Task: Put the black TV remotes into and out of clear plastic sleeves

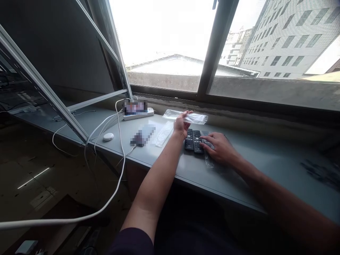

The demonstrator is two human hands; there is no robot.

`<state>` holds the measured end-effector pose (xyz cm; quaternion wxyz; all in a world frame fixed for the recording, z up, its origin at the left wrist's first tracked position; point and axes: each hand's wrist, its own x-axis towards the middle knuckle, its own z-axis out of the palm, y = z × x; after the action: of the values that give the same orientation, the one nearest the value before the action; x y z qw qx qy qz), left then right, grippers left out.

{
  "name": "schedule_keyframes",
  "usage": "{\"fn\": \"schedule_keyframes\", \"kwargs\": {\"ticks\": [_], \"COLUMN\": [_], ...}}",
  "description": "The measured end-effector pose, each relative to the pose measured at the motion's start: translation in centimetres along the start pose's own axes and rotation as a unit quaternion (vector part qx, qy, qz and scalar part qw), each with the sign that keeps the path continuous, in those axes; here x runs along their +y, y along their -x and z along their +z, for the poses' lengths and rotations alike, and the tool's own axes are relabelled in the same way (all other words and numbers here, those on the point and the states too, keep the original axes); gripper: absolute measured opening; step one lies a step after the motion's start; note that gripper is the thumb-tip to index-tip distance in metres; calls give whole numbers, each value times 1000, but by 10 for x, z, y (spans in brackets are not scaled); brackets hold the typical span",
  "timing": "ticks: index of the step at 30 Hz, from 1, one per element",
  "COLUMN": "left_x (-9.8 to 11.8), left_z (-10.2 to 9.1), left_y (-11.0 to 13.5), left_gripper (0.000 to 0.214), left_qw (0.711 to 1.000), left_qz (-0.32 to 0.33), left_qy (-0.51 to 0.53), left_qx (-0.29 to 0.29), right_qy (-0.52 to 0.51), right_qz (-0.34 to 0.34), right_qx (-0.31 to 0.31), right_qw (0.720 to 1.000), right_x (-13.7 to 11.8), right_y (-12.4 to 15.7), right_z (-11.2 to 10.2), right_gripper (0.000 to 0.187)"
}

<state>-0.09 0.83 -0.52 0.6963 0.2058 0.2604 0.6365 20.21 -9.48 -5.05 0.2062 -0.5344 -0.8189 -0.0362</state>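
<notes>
Two black remote controls, the left one (189, 142) and the right one (197, 143), lie side by side on the grey table (255, 156). My left hand (182, 126) is raised just beyond them, closed on a clear plastic bag (197, 118) that stretches out to both sides. My right hand (219, 146) rests beside the right remote, its index finger and thumb apart at the remote's right edge. Beneath this hand, clear plastic film (209, 161) pokes out; the rest of it is hidden. Another clear bag (164, 135) lies flat left of my left wrist.
A white power strip (139, 114) stands near the window, with a blurred-out item on it. A blurred-out device (143, 135) and a round white puck (108, 137) lie on the left. A white cable (122, 156) hangs over the table edge beside a metal frame (44, 83).
</notes>
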Motion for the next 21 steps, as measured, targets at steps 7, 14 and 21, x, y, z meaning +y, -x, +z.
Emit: {"fn": "schedule_keyframes", "kwargs": {"ticks": [7, 14, 21], "left_x": [0, 0, -2], "left_z": [2, 3, 1], "left_y": [1, 1, -1], "left_gripper": [24, 24, 24], "left_qw": [1000, 1000, 1000], "left_qz": [-6, -10, -9], "left_qy": [14, 19, 17], "left_qx": [3, 4, -3], "right_qy": [-11, -22, -55], "right_qz": [-44, -58, -49], "right_qx": [-33, -49, -61], "right_qw": [998, 997, 995], "right_x": [-14, -17, -25], "right_y": [0, -4, -6], "right_z": [-5, -3, -12], "right_gripper": [57, 54, 49]}}
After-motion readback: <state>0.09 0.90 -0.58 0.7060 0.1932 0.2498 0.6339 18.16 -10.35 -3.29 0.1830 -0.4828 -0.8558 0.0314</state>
